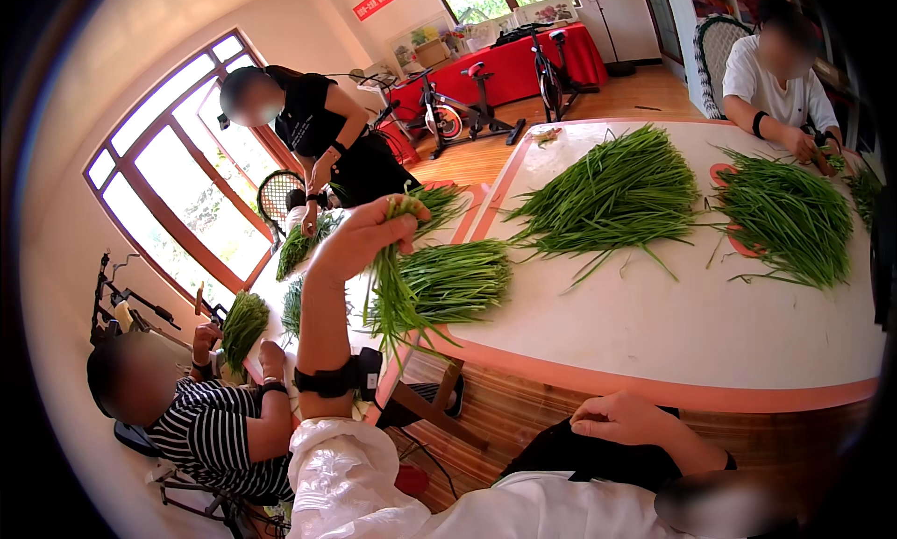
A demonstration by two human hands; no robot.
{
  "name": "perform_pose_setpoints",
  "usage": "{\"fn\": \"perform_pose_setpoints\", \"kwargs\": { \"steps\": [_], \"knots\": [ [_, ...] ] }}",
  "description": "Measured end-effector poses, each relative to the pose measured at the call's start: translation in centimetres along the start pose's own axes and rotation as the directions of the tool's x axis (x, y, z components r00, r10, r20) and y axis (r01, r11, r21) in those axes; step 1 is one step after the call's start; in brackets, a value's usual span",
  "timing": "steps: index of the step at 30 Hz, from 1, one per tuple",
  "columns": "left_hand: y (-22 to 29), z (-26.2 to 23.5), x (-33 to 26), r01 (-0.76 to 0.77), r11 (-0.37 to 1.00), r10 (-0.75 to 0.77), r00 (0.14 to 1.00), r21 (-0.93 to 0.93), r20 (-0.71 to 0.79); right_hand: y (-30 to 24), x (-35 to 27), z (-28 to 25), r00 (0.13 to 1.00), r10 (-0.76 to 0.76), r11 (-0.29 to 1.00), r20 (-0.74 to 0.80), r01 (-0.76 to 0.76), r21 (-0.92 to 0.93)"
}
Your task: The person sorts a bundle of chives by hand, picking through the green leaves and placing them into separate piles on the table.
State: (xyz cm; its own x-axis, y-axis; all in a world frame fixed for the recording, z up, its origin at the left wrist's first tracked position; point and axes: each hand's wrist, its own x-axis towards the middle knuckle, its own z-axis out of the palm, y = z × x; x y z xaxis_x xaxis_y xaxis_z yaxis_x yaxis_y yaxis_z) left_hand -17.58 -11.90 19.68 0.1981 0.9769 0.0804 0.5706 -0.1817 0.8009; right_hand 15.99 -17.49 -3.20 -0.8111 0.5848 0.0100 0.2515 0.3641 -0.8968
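My left hand is raised over the table's near left corner, its fingers closed round a bunch of chives. The long green leaves hang down from the grip. Just behind them lies a pile of chives on the white table. My right hand rests on my dark-trousered lap below the table edge. Its fingers lie loosely stretched, holding nothing. A bigger heap of chives spreads across the middle of the table, away from both hands.
Another chive heap lies at the right before a seated person in white. At the left, a person in stripes and a standing person in black handle chives. Exercise bikes stand behind, by a red-covered table.
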Motion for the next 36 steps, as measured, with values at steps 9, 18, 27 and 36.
{"fn": "perform_pose_setpoints", "kwargs": {
  "steps": [9,18,27,36],
  "knots": [
    [-8.0,-6.0,8.6,-0.031,0.645,0.084,0.996,0.763,-0.031,1.7,0.3,0.6,0.997,0.033,0.999,0.076,-0.033,-0.005],
    [-22.2,6.9,9.8,-0.085,0.830,0.163,0.982,0.551,-0.094,1.5,-0.6,0.2,0.983,0.150,0.988,0.107,-0.154,0.027],
    [-20.0,11.0,10.1,0.271,0.652,-0.031,0.942,0.708,-0.333,1.3,0.5,1.3,0.974,0.185,0.982,0.133,-0.187,0.003],
    [-18.0,11.4,7.9,0.210,0.734,0.109,0.902,0.646,-0.417,0.7,-0.2,1.7,0.983,0.101,0.993,0.155,-0.089,-0.083]
  ]
}}
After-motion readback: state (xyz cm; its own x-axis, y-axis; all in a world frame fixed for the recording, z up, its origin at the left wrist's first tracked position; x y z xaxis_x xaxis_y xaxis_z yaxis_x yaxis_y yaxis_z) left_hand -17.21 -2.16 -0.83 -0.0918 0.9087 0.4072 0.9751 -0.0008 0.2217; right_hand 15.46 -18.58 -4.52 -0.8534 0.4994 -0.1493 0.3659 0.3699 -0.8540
